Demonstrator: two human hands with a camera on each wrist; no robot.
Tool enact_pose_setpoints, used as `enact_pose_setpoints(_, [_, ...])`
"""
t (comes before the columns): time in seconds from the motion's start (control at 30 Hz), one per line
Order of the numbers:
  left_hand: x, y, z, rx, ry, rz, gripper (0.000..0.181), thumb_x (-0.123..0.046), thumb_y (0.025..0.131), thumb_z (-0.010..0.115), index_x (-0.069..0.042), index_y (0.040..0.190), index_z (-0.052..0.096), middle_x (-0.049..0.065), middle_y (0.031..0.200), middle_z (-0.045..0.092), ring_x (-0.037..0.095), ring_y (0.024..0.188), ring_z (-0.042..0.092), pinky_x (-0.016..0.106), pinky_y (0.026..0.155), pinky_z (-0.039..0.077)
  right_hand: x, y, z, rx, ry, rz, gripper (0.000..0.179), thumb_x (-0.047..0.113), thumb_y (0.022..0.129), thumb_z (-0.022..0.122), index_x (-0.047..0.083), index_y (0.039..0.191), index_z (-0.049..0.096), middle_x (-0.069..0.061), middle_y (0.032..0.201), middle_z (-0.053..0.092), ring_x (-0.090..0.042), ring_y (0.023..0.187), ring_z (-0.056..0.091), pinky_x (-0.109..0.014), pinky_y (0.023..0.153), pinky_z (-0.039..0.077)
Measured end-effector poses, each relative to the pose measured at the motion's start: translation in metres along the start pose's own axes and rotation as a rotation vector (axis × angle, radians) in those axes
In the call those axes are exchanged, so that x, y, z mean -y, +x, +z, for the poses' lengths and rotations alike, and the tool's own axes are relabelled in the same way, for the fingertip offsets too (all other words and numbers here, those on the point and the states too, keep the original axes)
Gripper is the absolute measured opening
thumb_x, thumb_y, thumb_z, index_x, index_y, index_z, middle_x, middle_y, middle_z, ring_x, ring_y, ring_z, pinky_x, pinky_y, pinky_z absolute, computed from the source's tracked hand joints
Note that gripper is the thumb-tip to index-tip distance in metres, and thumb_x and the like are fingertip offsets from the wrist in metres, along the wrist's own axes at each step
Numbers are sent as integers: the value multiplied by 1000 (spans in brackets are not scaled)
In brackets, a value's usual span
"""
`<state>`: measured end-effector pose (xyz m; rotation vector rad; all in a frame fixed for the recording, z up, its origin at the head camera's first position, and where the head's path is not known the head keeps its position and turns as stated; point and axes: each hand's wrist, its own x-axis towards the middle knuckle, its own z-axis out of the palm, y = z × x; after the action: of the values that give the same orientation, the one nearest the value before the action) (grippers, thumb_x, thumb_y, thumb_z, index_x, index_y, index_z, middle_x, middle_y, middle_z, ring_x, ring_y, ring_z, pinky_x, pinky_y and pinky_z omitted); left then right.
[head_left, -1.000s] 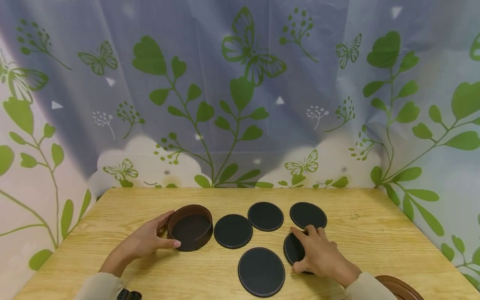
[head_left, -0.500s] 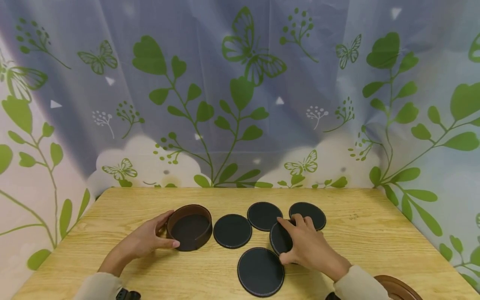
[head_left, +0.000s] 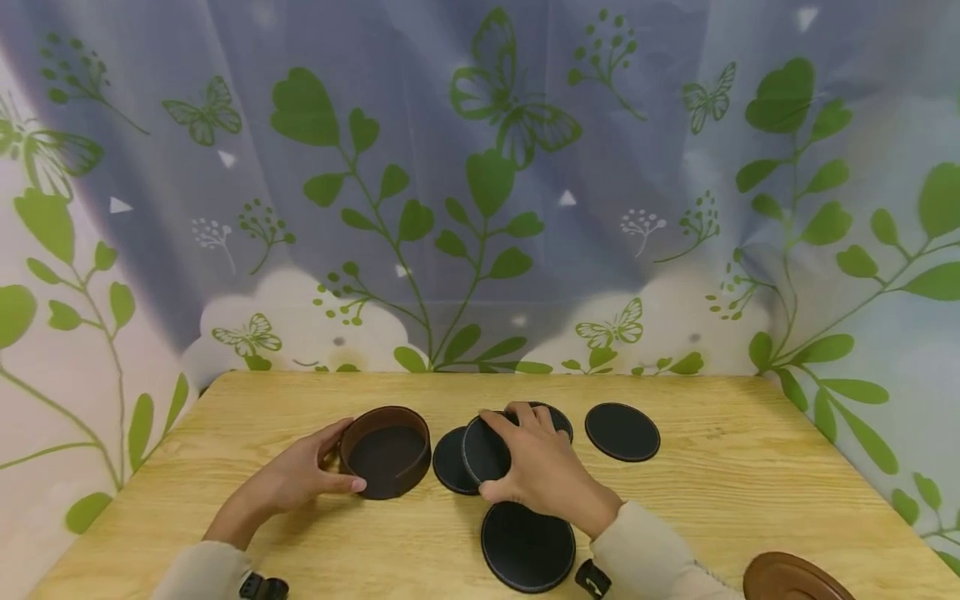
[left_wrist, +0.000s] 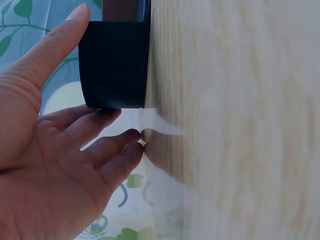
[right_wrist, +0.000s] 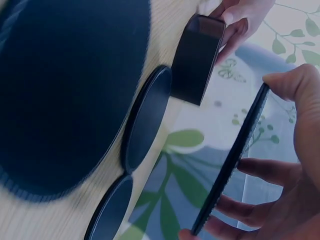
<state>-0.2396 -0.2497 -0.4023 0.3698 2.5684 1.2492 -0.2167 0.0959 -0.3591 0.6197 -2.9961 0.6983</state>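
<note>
My left hand [head_left: 296,475] steadies a round brown leather coaster holder [head_left: 408,477] on the table, thumb at its near side and fingers behind it. In the left wrist view, the thumb lies at the rim of the holder [left_wrist: 115,65]. My right hand [head_left: 540,471] pinches a black stitched coaster [head_left: 485,454] by its edges. The right wrist view shows this coaster [right_wrist: 232,157] edge-on and raised off the table, between thumb and fingertips. In the head view it overlaps a flat coaster [head_left: 447,467] just right of the holder.
Another coaster [head_left: 558,419] lies partly hidden behind my right hand. One coaster [head_left: 622,432] sits farther right, and one [head_left: 527,550] nearer the front. A brown round piece [head_left: 795,577] shows at the front right of the wooden table [head_left: 352,558]. A patterned curtain [head_left: 480,208] stands behind.
My right hand has lifted the coaster and carried it left from beside the right-hand coaster, towards the holder. My left hand has stayed at the holder.
</note>
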Motion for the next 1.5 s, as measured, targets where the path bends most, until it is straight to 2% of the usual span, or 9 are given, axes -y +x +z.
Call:
enact_pose_setpoints(0.17, [-1, -1, 0, 4, -21, -5, 112, -34, 86, 88, 2, 166, 19, 30, 171, 18, 52, 157, 20, 67, 120, 31, 14, 12, 10, 12, 33, -44, 80, 38, 84, 86, 23, 155, 53, -19, 154, 48, -44, 134, 45, -64, 94, 45])
enact_pose_setpoints(0.43, [1, -2, -1, -2, -25, -13, 113, -35, 85, 89, 2, 166, 20, 29, 171, 18, 51, 157, 20, 66, 120, 33, 37, 30, 27, 22, 36, -67, 79, 41, 83, 86, 23, 154, 55, -19, 155, 48, -44, 138, 45, -68, 99, 45])
enact_pose_setpoints(0.83, [0, 1, -2, 5, 4, -14, 113, -39, 85, 88, 1, 166, 20, 30, 170, 21, 52, 156, 23, 67, 119, 32, 65, 57, 49, 22, -1, -62, 83, 45, 82, 85, 23, 155, 53, -15, 153, 51, -37, 137, 47, -67, 105, 44])
enact_pose_setpoints(1.03, [1, 1, -3, 8, -20, -15, 116, -39, 85, 89, 2, 166, 18, 30, 171, 19, 52, 156, 23, 66, 119, 33, 78, 71, 57, 28, -7, -68, 81, 47, 85, 85, 21, 155, 53, -16, 153, 50, -38, 138, 46, -65, 108, 43])
enact_pose_setpoints(1.23, [2, 1, -2, 10, -36, -32, 119, -42, 84, 89, 2, 167, 17, 29, 172, 18, 51, 157, 22, 64, 119, 34, 88, 82, 67, 41, -63, -69, 82, 51, 85, 84, 23, 155, 53, -14, 151, 52, -35, 136, 47, -61, 106, 45])
enact_pose_setpoints(1.5, [0, 2, -1, 22, -46, -17, 113, -39, 89, 86, 3, 166, 15, 30, 171, 18, 52, 155, 27, 64, 119, 35, 92, 90, 73, 57, -84, -51, 84, 53, 83, 85, 23, 154, 53, -13, 149, 54, -33, 134, 48, -60, 107, 44])
